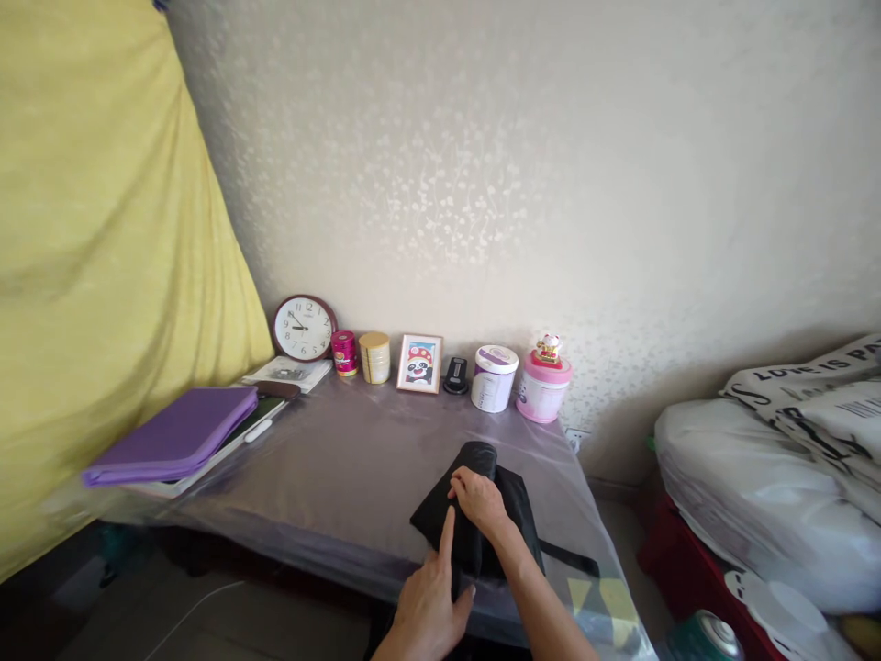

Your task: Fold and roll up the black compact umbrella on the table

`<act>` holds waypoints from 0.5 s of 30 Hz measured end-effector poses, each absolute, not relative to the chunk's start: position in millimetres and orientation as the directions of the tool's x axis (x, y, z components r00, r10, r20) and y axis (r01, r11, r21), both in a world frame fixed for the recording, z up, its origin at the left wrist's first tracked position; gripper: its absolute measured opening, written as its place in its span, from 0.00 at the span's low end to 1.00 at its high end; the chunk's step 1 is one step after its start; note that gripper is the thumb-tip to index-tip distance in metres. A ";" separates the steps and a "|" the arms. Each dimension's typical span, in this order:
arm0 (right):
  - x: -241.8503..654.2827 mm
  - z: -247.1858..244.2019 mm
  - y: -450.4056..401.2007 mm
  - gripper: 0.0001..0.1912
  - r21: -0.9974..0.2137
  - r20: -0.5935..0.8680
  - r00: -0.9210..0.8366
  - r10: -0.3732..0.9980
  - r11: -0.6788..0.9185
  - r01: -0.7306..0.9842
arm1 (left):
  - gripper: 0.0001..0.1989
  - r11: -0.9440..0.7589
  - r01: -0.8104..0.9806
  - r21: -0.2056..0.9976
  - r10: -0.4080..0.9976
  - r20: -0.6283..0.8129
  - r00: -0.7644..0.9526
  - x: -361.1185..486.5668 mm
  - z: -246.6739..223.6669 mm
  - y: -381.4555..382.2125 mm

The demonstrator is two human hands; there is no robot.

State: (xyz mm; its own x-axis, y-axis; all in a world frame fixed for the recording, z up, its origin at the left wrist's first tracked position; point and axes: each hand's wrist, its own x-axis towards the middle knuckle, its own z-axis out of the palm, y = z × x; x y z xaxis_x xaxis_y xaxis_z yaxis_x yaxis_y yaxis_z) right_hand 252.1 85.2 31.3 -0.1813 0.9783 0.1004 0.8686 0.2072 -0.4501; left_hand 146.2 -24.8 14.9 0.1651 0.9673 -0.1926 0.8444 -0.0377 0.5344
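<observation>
A black, loosely folded fabric item [513, 500] lies near the front right of the table; its kind is unclear, though it has flaps and a narrow strap [570, 556] trailing to the right. My right hand [476, 498] rests on its upper middle, with fingers curled in and closed on the cloth. Lower down, at the near edge, my left hand [433, 592] has its index finger stretched toward the fabric and its thumb apart. Part of the cloth is hidden under my hands and right forearm.
Along the wall stand a clock [305, 328], a pink tin [345, 354], a yellow-lidded jar [375, 358], a panda picture frame [419, 364] and two tubs [494, 378]. A purple folder [175, 431] lies left. White bags [750, 496] rise beyond the table's right edge.
</observation>
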 end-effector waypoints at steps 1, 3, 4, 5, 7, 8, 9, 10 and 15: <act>251.9 32.1 85.2 0.12 -0.453 0.098 -0.181 0.979 0.206 0.867 | 0.42 -0.051 0.863 0.503 0.959 -0.218 0.184 146.6 16.6 -22.6; 252.4 33.3 83.4 0.11 -0.462 0.094 -0.187 0.978 0.210 0.862 | 0.42 -0.067 0.889 0.453 0.945 -0.257 0.202 148.3 16.7 -18.0; 253.4 33.4 80.9 0.11 -0.471 0.105 -0.205 0.973 0.230 0.852 | 0.41 -0.067 0.893 0.444 0.942 -0.266 0.203 149.4 14.9 -16.1; 255.2 32.9 77.3 0.12 -0.481 0.136 -0.234 0.963 0.271 0.834 | 0.39 -0.064 0.892 0.448 0.942 -0.267 0.202 150.4 12.1 -14.7; 260.7 30.1 67.0 0.12 -0.493 0.254 -0.309 0.916 0.398 0.774 | 0.37 -0.054 0.878 0.475 0.948 -0.252 0.195 152.0 5.1 -13.1; 264.1 28.0 61.2 0.12 -0.488 0.325 -0.346 0.880 0.469 0.736 | 0.36 -0.048 0.871 0.488 0.951 -0.245 0.190 152.4 1.6 -12.9; 267.8 25.5 55.8 0.12 -0.476 0.386 -0.377 0.842 0.532 0.701 | 0.36 -0.043 0.866 0.498 0.953 -0.241 0.185 152.7 -1.3 -12.9; 271.5 22.8 51.5 0.12 -0.461 0.431 -0.402 0.808 0.580 0.672 | 0.36 -0.036 0.863 0.504 0.955 -0.236 0.179 152.7 -3.4 -13.0; 285.3 10.6 64.0 0.13 -0.409 0.481 -0.420 0.770 0.621 0.669 | 0.39 -0.016 0.857 0.515 0.955 -0.246 0.166 152.4 -2.2 -12.9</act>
State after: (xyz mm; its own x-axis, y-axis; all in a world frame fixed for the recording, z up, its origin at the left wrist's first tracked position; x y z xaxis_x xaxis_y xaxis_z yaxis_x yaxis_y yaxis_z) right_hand 285.3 64.0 10.6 -0.4203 0.7695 0.4808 0.6691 0.6207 -0.4086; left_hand 152.4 -12.9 -2.2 0.1658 0.9549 -0.2463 0.8571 -0.0160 0.5149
